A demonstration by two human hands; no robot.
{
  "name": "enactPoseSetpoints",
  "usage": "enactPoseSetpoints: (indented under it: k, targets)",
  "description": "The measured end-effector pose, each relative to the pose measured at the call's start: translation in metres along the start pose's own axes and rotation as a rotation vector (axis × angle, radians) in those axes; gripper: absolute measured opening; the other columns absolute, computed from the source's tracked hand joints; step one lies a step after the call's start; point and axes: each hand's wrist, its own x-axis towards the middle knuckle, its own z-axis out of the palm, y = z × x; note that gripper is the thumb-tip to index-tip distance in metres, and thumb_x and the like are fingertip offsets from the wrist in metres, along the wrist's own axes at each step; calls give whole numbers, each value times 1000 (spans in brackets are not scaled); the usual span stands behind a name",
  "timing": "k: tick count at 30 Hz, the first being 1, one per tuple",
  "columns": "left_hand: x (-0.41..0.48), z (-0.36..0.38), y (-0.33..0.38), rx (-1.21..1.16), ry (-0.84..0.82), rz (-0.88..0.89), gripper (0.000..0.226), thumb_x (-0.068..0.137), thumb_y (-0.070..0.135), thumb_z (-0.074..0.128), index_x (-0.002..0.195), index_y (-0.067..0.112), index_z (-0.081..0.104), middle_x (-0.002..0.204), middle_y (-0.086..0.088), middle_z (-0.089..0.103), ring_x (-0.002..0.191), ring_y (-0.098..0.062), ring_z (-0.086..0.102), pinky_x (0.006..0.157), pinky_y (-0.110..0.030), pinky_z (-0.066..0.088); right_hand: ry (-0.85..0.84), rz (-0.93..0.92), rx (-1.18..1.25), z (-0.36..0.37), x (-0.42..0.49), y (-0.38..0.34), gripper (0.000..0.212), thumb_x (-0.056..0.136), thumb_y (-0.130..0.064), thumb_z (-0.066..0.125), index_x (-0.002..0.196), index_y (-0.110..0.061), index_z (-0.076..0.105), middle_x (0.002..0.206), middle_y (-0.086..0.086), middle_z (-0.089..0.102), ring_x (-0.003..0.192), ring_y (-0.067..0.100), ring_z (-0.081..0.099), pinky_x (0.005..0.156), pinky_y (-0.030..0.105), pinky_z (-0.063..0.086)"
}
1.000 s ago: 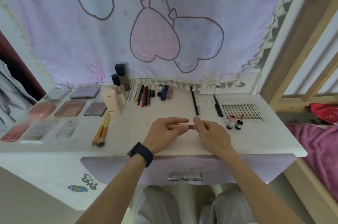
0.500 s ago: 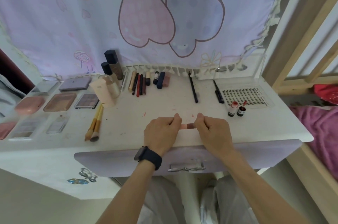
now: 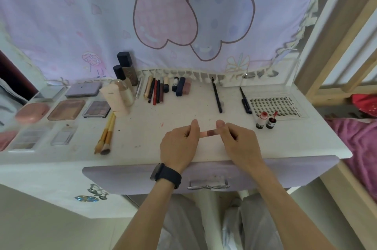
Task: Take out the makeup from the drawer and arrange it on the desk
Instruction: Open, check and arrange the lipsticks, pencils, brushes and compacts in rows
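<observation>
Both hands hold a small pink-and-brown makeup stick (image 3: 207, 133) at centre frame, just above the desk (image 3: 183, 111). The left hand (image 3: 179, 143) pinches one end, the right hand (image 3: 236, 141) the other. The drawer (image 3: 130, 178) below is closed.

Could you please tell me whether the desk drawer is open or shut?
Shut: the drawer front sits right under the desk edge, no interior showing.

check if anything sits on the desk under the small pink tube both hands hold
Nothing visible does. The left hand and right hand pinch the pink tube over bare desk; the two small red bottles sit off to its right, the brushes to its left.
</observation>
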Motion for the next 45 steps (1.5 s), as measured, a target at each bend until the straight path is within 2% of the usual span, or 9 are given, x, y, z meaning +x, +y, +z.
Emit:
enactPoseSetpoints:
  k: [6, 10, 16, 21, 24, 31, 36, 42, 45]
  targets:
    - [0, 1, 3, 41, 10, 10, 60, 101, 49, 40, 52, 15, 45, 47, 2, 38, 45, -13, 30, 49, -29, 26, -106, 30, 177, -16, 3, 3, 8, 98, -34, 60, 98, -30, 67, 76, -6, 68, 60, 16, 53, 57, 25, 43]
    - [0, 1, 1, 1, 21, 5, 64, 100, 51, 38, 61, 3, 54, 51, -3, 43, 47, -14, 33, 50, -30, 28, -124, 90, 144, -21, 5, -2, 42, 94, -58, 50, 85, -23, 71, 65, -4, 68, 51, 6, 48, 53, 14, 39]
    - [0, 1, 1, 34, 24, -3, 62, 101, 50, 39, 56, 9, 51, 49, 1, 41, 45, -13, 32, 48, -29, 27, -140, 55, 251, -22, 5, 3, 5, 96, -31, 66, 96, -28, 70, 82, -5, 72, 58, 15, 53, 56, 24, 45]
    - [0, 0, 4, 42, 16, -17, 58, 101, 49, 40, 52, 18, 44, 48, 2, 38, 45, -13, 30, 47, -27, 24, -121, 129, 245, -23, 5, -5, 33, 93, -54, 56, 92, -23, 69, 70, -3, 71, 51, 10, 51, 51, 18, 44]
    - [0, 0, 3, 39, 11, -22, 60, 101, 49, 40, 53, 13, 49, 49, 1, 40, 45, -14, 32, 48, -27, 26, -110, 154, 222, -22, 6, -4, 32, 98, -47, 55, 86, -20, 69, 60, -3, 65, 49, 9, 49, 51, 19, 43]
    - [0, 0, 3, 41, 30, -21, 62, 101, 48, 41, 59, 6, 54, 48, 1, 40, 45, -13, 32, 47, -28, 25, -115, 88, 307, -23, 5, 1, 8, 97, -31, 64, 103, -27, 66, 98, -11, 72, 58, 13, 59, 62, 21, 49]
    - [-2, -3, 6, 22, -3, -55, 61, 101, 55, 38, 61, 15, 61, 47, 10, 48, 45, -8, 39, 49, -23, 28, -97, 135, 270, -23, 4, -4, 28, 98, -44, 56, 89, -23, 72, 70, -1, 70, 49, 15, 47, 47, 22, 40]
    - [-1, -20, 1, -298, -110, 41, 15, 89, 44, 69, 96, 32, 74, 88, 18, 73, 74, 1, 59, 64, -12, 43, -14, 138, 293, -18, 4, 0, 19, 101, -32, 56, 94, -20, 69, 72, -3, 71, 49, 11, 49, 48, 20, 42]
    - [-1, -29, -2, -409, -173, 25, 18, 86, 29, 75, 104, 27, 76, 95, 13, 75, 71, -6, 61, 64, -17, 51, -13, 109, 310, -18, 4, 2, 11, 100, -28, 59, 96, -22, 67, 78, -4, 72, 51, 13, 53, 51, 22, 45]
